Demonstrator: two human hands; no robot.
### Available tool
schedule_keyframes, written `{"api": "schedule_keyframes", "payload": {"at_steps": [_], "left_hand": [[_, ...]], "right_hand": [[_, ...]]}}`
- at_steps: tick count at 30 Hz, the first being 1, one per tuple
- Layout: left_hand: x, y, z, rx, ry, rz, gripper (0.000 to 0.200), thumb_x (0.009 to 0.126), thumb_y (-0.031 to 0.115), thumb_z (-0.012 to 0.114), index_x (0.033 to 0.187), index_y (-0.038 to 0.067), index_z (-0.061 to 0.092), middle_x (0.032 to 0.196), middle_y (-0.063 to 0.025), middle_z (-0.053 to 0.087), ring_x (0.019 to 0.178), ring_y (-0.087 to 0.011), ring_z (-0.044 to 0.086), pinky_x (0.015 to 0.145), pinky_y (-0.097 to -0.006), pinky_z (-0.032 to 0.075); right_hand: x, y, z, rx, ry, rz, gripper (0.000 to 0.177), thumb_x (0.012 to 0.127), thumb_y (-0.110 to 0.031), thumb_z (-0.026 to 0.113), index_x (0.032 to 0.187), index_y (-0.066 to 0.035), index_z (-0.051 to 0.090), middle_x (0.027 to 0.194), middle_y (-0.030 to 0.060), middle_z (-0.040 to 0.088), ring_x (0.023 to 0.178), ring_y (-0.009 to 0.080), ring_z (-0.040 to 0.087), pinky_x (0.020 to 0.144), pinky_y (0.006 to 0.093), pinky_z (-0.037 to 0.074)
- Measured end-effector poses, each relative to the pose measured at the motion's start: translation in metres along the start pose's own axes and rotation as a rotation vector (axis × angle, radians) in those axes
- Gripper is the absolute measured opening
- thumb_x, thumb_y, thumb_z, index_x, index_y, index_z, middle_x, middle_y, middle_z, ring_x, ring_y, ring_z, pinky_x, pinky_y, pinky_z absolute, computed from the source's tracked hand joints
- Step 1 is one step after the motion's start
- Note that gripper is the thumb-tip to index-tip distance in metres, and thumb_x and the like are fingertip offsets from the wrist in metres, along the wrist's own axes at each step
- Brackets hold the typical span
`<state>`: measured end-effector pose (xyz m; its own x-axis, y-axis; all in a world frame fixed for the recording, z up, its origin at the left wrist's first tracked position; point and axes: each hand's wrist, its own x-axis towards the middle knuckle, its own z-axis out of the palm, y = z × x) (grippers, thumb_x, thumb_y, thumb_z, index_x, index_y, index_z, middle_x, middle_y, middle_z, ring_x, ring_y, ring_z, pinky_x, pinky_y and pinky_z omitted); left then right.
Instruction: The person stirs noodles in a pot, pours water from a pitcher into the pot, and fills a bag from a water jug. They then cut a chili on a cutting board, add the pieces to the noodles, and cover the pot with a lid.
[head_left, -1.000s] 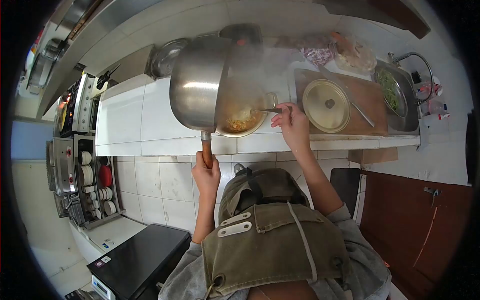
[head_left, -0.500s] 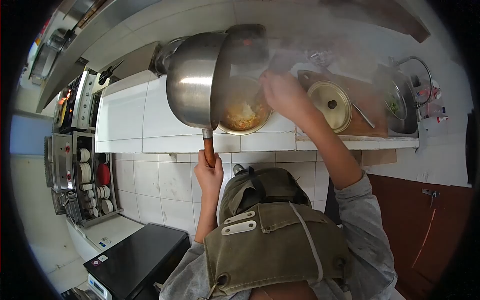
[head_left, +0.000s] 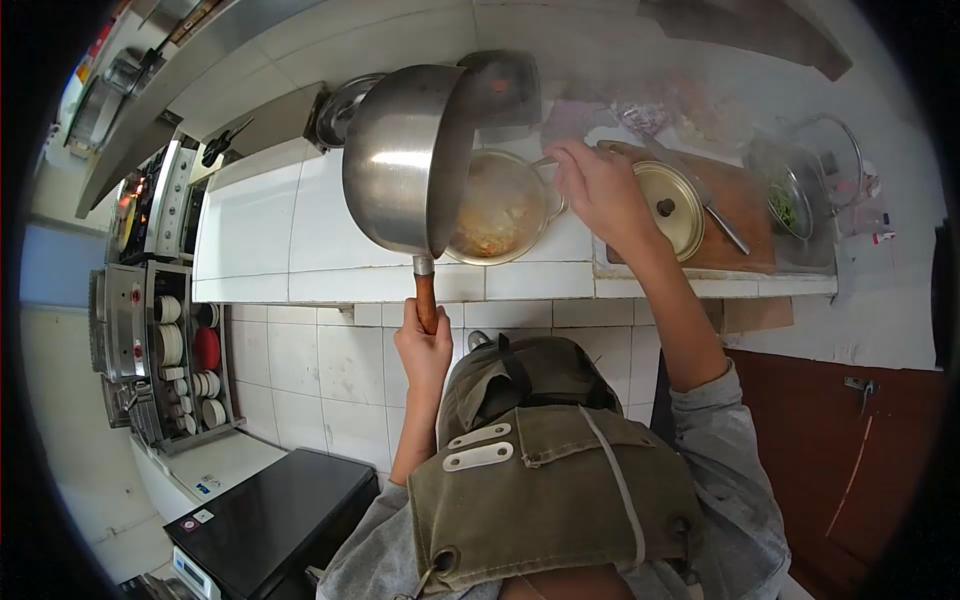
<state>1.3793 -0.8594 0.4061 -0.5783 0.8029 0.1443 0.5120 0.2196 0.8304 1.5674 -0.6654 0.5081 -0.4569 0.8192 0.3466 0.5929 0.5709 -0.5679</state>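
My left hand [head_left: 424,350] is closed around the wooden handle [head_left: 426,300] of a steel wok [head_left: 395,165]. The wok is tipped on its side, its mouth facing right over a pot [head_left: 508,253]. Inside the pot lies a yellow-orange food mixture [head_left: 485,238], partly veiled by steam. To the right of the wok's mouth, my right hand [head_left: 605,195] is closed on the thin handle of a metal utensil [head_left: 545,162] that points left toward the wok. The utensil's far end cannot be made out through the steam.
Right of the pot, a knife [head_left: 728,230] and a lid [head_left: 685,225] with a dark knob lie on a wooden cutting board [head_left: 745,190]. Beyond is a sink with a bowl of greens [head_left: 782,205]. A dish rack [head_left: 190,350] and lit stove [head_left: 130,210] stand left.
My right hand has moved a little to the right, away from the wok's mouth. The wok has shifted slightly right, and steam over the pot has changed shape.
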Motion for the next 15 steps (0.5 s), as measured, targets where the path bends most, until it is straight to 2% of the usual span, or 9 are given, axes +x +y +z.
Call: {"api": "schedule_keyframes", "payload": {"at_steps": [2,3,5,6,8,9,11,13,15], "left_hand": [[0.0,-0.001,0.0,-0.001,-0.009,-0.002,0.017,0.079,0.007,0.059,0.076,0.002,0.044,0.052,-0.0129,0.042,0.044,-0.0193,0.035,0.046,-0.0276,0.037],[0.0,-0.002,0.0,-0.002,-0.014,-0.007,0.016,0.079,0.007,0.059,0.076,0.002,0.044,0.052,-0.0119,0.041,0.045,-0.0175,0.034,0.046,-0.0274,0.036],[-0.001,0.001,-0.001,-0.022,-0.024,-0.017,0.016,0.079,0.007,0.059,0.076,0.002,0.044,0.052,-0.0107,0.04,0.045,-0.016,0.034,0.046,-0.027,0.036],[-0.001,0.002,-0.001,-0.045,-0.032,-0.028,0.017,0.079,0.008,0.06,0.077,0.002,0.045,0.052,-0.0096,0.04,0.046,-0.0145,0.033,0.046,-0.0266,0.035],[-0.001,0.0,0.0,-0.061,-0.04,-0.033,0.017,0.08,0.008,0.06,0.077,0.002,0.045,0.052,-0.0081,0.04,0.047,-0.0135,0.033,0.046,-0.0264,0.034],[-0.001,-0.002,0.001,-0.079,-0.047,-0.036,0.017,0.08,0.008,0.06,0.077,0.002,0.045,0.053,-0.0067,0.039,0.048,-0.0125,0.032,0.046,-0.0262,0.033],[-0.001,-0.01,0.006,-0.153,-0.066,-0.046,0.016,0.08,0.008,0.06,0.077,0.002,0.045,0.052,-0.0046,0.039,0.047,-0.0112,0.032,0.045,-0.0254,0.033],[0.0,-0.007,0.006,-0.225,-0.082,-0.059,0.015,0.081,0.007,0.06,0.078,0.002,0.045,0.052,-0.0025,0.039,0.047,-0.0099,0.033,0.045,-0.0246,0.032],[0.001,0.003,0.004,-0.428,-0.167,-0.198,0.013,0.082,0.004,0.057,0.079,0.004,0.044,0.051,0.0015,0.039,0.042,-0.0061,0.034,0.04,-0.0224,0.029]], "right_hand": [[-0.009,0.005,0.003,0.215,0.03,0.037,0.018,0.091,-0.016,0.044,0.097,-0.003,0.056,0.068,0.0188,0.061,0.066,0.0334,0.062,0.061,0.0388,0.048],[-0.013,0.008,0.006,0.215,0.031,0.037,0.018,0.091,-0.016,0.044,0.097,-0.003,0.056,0.068,0.0188,0.061,0.066,0.0334,0.062,0.061,0.0388,0.048],[-0.023,0.015,0.013,0.285,0.104,0.067,0.019,0.092,-0.014,0.043,0.097,-0.002,0.056,0.067,0.016,0.061,0.064,0.0255,0.063,0.06,0.0338,0.048],[-0.027,0.018,0.015,0.286,0.104,0.068,0.019,0.092,-0.014,0.043,0.097,-0.002,0.056,0.067,0.016,0.061,0.064,0.0255,0.063,0.06,0.0338,0.048],[-0.035,0.022,0.018,0.422,0.162,0.211,0.024,0.094,-0.018,0.04,0.1,0.0,0.055,0.069,0.0135,0.063,0.064,0.0188,0.064,0.06,0.0304,0.048],[-0.038,0.024,0.018,0.421,0.164,0.212,0.024,0.094,-0.018,0.04,0.1,0.0,0.055,0.069,0.0135,0.063,0.064,0.0188,0.064,0.06,0.0304,0.048],[-0.045,0.029,0.017,0.62,0.267,0.442,0.03,0.096,-0.021,0.037,0.103,0.002,0.053,0.072,0.0121,0.064,0.065,0.0157,0.063,0.062,0.0269,0.047],[-0.053,0.039,0.017,0.722,0.309,0.488,0.031,0.096,-0.022,0.036,0.104,0.003,0.053,0.073,0.0128,0.063,0.066,0.0162,0.063,0.063,0.026,0.047],[-0.062,0.045,0.017,0.825,0.354,0.534,0.033,0.097,-0.023,0.036,0.105,0.004,0.052,0.075,0.0135,0.063,0.067,0.0167,0.063,0.065,0.0251,0.046]]}}
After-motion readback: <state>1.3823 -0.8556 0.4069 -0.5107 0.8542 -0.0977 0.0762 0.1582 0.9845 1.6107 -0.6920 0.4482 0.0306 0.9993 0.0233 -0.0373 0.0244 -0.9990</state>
